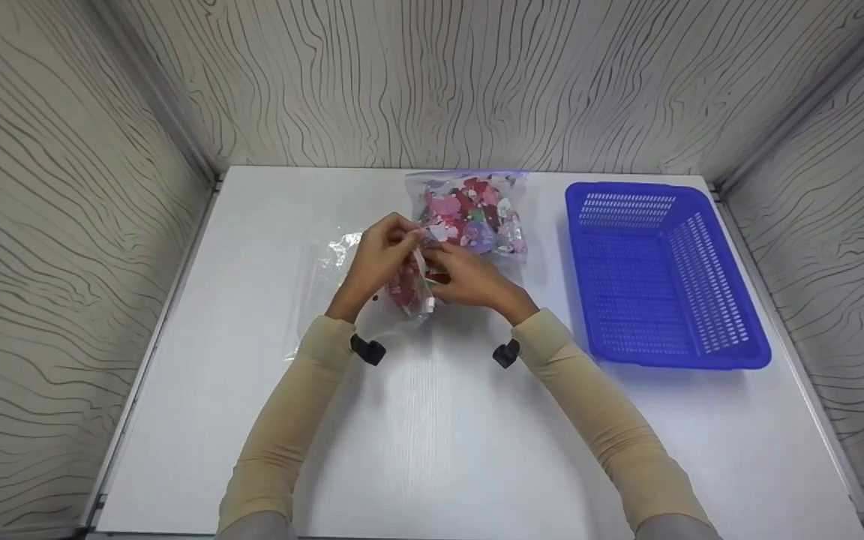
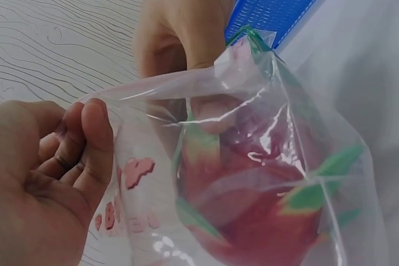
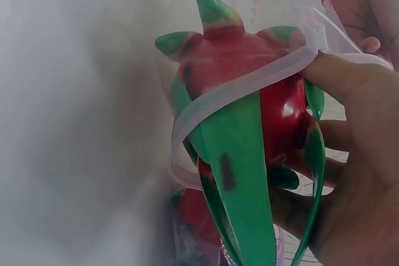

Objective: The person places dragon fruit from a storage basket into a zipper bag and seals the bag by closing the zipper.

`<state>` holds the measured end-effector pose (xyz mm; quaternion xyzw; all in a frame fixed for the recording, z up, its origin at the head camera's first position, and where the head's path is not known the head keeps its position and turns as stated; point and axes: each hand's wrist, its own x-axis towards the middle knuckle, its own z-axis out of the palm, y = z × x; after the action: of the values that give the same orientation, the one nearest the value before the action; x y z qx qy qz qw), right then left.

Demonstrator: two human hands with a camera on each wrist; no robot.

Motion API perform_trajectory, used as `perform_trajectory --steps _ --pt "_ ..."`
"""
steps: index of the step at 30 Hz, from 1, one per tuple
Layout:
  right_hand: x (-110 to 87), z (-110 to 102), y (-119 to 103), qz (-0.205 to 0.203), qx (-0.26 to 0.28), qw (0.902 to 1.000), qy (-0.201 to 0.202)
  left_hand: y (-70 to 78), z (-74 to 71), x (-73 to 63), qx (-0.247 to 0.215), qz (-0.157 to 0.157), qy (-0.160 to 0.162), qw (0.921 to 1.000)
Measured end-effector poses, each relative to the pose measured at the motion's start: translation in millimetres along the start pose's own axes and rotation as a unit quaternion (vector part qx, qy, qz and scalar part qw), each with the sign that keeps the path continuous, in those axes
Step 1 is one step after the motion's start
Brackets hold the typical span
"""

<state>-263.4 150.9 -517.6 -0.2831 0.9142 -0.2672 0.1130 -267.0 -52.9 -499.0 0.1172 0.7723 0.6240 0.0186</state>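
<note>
A red dragon fruit (image 2: pixel 262 216) with green scales, glossy like a model, sits partly inside a clear zip bag (image 2: pixel 349 129). My left hand (image 1: pixel 378 253) pinches the bag's rim between thumb and fingers, as the left wrist view shows. Around the fruit's leafy end, at the bag's mouth, curl the fingers of my right hand (image 1: pixel 477 279). Long green scales stick out past the pale zip strip (image 3: pixel 249 82) in the right wrist view. From above, the hands hide much of the fruit.
Behind the hands lies a filled zip bag (image 1: pixel 469 202) of red, pink, white and green pieces. Clear plastic (image 1: pixel 321 289) spreads flat on the white table (image 1: pixel 402 435) at the left. A blue perforated basket (image 1: pixel 578 292) stands at the right. Patterned panels (image 1: pixel 402 82) enclose the table.
</note>
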Motion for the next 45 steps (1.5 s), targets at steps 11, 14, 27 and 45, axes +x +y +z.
perform_trajectory --steps 11,14,27,45 --pt "-0.9 -0.6 4.6 -0.016 0.053 0.9985 0.000 -3.2 -3.9 -2.2 0.003 0.019 0.002 0.9998" --pt "-2.4 -1.3 6.6 -0.015 0.064 0.9978 -0.001 -4.2 -4.3 -2.5 -0.001 0.019 0.002 0.9998" --pt "-7.6 -1.7 15.0 -0.017 0.091 0.9957 0.002 -10.8 -6.3 -1.9 -0.004 0.008 0.009 0.9999" --pt "-21.1 12.4 18.3 -0.013 0.108 0.9921 0.062 -12.5 -12.1 -7.0 0.033 -0.026 -0.032 0.9986"
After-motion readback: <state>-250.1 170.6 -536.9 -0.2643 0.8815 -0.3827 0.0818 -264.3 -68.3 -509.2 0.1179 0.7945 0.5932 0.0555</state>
